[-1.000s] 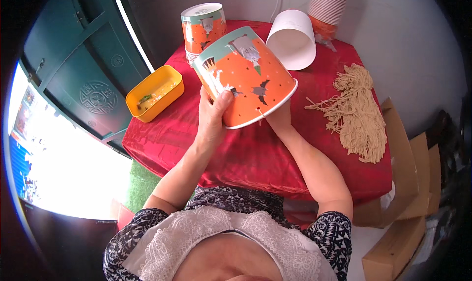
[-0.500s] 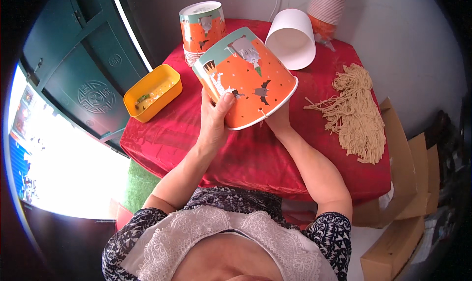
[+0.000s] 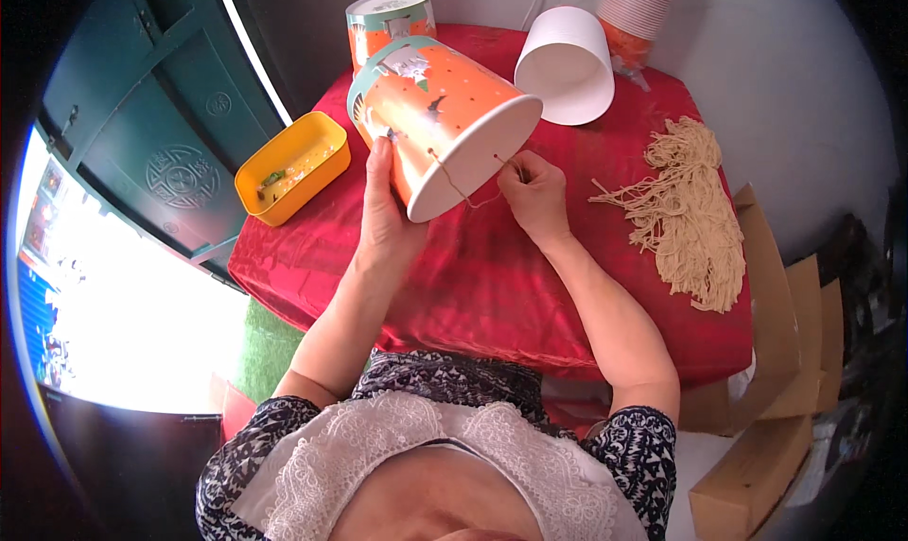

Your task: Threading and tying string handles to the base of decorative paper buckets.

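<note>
My left hand (image 3: 386,196) is wrapped round the lower left side of an orange and green paper bucket (image 3: 445,92) with bat pictures. The bucket is tilted, its white round mouth turned down to the right. A thin tan string (image 3: 463,197) runs from a hole in the bucket's side, loops across the mouth and reaches my right hand (image 3: 535,197). The fingers of that hand are pinched on the string beside the rim. On the right of the table lies a bundle of beige strings (image 3: 695,229).
Behind the held bucket stands an upside-down patterned bucket (image 3: 390,21). A white-sided bucket (image 3: 566,63) lies tilted at the back, near a tall stack of buckets (image 3: 636,11). A yellow tub (image 3: 295,172) with small scraps sits left on the red cloth (image 3: 473,295). Cardboard boxes (image 3: 757,475) stand at right.
The bucket has turned so its mouth faces down to the right, showing the string. My right hand has come out from behind the bucket and pinches the string.
</note>
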Motion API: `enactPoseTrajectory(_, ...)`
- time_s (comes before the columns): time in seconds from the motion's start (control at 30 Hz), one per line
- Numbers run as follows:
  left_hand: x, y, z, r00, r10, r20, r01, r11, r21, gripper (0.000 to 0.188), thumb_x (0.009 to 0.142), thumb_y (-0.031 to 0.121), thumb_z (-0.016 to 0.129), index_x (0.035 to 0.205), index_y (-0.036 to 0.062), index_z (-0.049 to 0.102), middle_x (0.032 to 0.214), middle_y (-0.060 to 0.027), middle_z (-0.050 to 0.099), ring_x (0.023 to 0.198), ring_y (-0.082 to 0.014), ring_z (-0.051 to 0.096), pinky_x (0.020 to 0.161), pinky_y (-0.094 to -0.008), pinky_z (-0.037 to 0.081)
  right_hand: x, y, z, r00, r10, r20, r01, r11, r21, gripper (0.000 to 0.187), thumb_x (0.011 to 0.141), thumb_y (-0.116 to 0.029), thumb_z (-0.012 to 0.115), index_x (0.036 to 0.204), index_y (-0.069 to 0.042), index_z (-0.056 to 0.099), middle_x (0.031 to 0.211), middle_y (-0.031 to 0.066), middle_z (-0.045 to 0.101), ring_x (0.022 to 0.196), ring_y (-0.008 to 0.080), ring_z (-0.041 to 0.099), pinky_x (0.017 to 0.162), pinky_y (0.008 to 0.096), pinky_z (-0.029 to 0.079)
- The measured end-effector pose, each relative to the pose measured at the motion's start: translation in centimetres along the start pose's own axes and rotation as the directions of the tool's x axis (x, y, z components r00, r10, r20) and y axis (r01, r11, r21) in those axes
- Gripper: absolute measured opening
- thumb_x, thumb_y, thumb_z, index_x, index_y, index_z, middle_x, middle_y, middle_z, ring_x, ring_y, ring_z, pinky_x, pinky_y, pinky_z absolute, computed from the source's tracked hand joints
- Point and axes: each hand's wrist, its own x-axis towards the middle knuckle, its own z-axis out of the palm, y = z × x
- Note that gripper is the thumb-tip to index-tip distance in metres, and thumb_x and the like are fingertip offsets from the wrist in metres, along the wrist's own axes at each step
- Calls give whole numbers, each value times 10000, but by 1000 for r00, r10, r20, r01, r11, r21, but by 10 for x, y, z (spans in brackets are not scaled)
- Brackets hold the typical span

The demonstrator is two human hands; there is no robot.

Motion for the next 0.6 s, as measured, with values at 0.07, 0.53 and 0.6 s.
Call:
enactPoseTrajectory(0.07,-1,6,2,1000,-19,-13,19,1000,-6,690,864,622,561,1390,194,432,1342,-33,526,1231,-216,501,1042,-436,405,0,0,-2,1000,-7,24,7,1000,26,158,865,-36,600,711,-3,583,601,-71,461,577,12,398,498,221,332)
enactPoseTrajectory(0.53,1,30,-10,991,-131,24,133,985,-112,664,870,595,580,1360,163,466,1310,-49,556,1191,-227,539,1006,-457,440,2,-5,-10,969,49,240,-71,994,84,116,846,-68,609,908,18,657,710,9,613,633,56,519,582,236,442)
enactPoseTrajectory(0.6,5,26,-16,999,-9,-31,8,1000,-30,704,858,613,590,1393,183,428,1341,-52,522,1229,-240,503,1034,-502,406,4,-10,-7,996,87,31,-91,983,158,175,859,-86,615,999,13,652,799,56,661,662,85,570,620,255,478)
